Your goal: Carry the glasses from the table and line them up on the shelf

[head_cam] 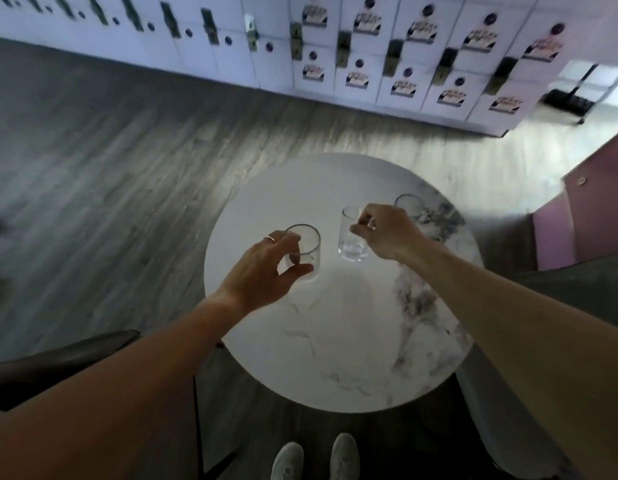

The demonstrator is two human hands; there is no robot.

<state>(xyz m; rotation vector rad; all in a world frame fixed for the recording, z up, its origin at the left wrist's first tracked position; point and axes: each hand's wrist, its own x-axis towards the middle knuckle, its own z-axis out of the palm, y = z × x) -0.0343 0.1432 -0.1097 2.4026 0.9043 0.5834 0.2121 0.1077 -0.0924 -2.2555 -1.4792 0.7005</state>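
Take the wall of white lockers (387,60) as your landmark: it runs across the far edge of your view, each door on its right half carrying a small printed label, with dark latches between the columns. Directly in front of the lockers you see grey wood-plank flooring (110,161) stretching toward you. At the lockers' right end stands a dark metal-framed cart (577,95). Nearer to you than that cart, well apart from the lockers, sits a pink panel (577,216) with a small round fitting. Far from the lockers, at your lower left, is a dark chair (58,362), and your white shoes (314,459) show at the bottom edge.
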